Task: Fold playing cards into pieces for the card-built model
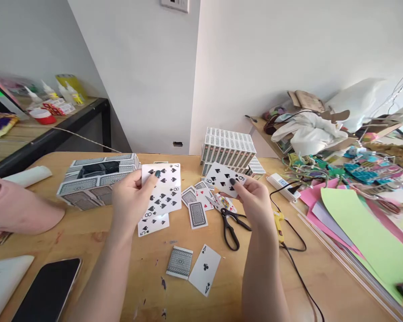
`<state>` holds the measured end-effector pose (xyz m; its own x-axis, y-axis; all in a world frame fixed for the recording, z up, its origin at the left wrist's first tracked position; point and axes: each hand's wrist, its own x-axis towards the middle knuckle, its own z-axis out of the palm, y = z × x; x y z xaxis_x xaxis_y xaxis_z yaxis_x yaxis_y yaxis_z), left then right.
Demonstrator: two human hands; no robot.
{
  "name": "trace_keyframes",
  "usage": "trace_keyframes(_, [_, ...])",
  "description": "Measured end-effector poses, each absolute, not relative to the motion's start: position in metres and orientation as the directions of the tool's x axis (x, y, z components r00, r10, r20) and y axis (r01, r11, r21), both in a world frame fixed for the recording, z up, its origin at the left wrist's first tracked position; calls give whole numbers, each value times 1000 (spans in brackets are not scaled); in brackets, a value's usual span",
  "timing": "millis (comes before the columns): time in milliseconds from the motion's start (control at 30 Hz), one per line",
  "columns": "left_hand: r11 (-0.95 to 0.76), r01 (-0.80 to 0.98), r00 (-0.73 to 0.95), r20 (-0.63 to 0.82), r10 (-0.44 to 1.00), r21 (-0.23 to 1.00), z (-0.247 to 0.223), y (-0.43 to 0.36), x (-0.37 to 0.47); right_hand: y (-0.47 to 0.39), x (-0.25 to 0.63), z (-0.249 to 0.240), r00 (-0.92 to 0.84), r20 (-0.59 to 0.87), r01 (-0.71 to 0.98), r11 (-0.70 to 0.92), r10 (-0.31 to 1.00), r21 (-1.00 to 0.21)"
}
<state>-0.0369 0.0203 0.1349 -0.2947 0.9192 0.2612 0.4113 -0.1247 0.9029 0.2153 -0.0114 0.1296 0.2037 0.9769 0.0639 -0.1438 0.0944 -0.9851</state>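
Pinched in my left hand (132, 194) are a seven of spades (169, 172) and an eight of spades (166, 199), overlapping. Below them a five of spades (157, 225) lies partly covered on the table. My right hand (253, 199) grips a six of spades (220, 177) between thumb and fingers. Between the hands, loose cards (198, 214) lie face up and face down beside black-handled scissors (230, 223). Nearer to me are a face-down card stack (180, 262) and an ace of clubs (205, 269).
A box-like card structure (97, 181) stands at left, stacked card boxes (228, 150) at the back. A phone (49, 290) lies front left. A yellow glue gun (278, 226) with cable, a power strip (284, 188) and coloured paper (362, 232) are at right.
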Motion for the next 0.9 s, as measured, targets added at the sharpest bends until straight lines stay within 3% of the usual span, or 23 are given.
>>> trace_keyframes(133, [-129, 276, -255, 202, 946, 952, 137, 16, -22, -7, 205, 130, 152, 31, -259, 70, 988, -963])
trace_keyframes(300, [-153, 277, -86, 183, 979, 949, 135, 16, -18, 6, 196, 113, 231, 9, -256, 69, 973, -964])
trace_keyframes(400, [-188, 316, -49, 214, 976, 930, 131, 18, -18, 18, 185, 91, 258, -44, -136, -8, 965, -991])
trace_keyframes(467, [-202, 338, -45, 230, 972, 919, 130, 19, -17, 24, 179, 79, 205, -121, 60, -135, 971, -989])
trace_keyframes(533, [-204, 368, -45, 236, 971, 907, 129, 19, -15, 25, 175, 77, 228, -113, 278, -175, 967, -944])
trace_keyframes(600, [-209, 396, -40, 244, 969, 894, 128, 18, -13, 23, 172, 82, 244, -51, 343, -135, 969, -930])
trace_keyframes(700, [-231, 398, -19, 260, 965, 888, 125, 18, -10, 16, 169, 98, 95, -20, 125, -32, 995, -992])
trace_keyframes(767, [-252, 409, -1, 277, 961, 877, 121, 18, -7, 11, 167, 106, -60, -49, -22, -51, 997, -998])
trace_keyframes(900, [-439, 527, 126, 443, 887, 728, 116, 18, -3, 6, 162, 111, -47, -36, 40, -34, 998, -999])
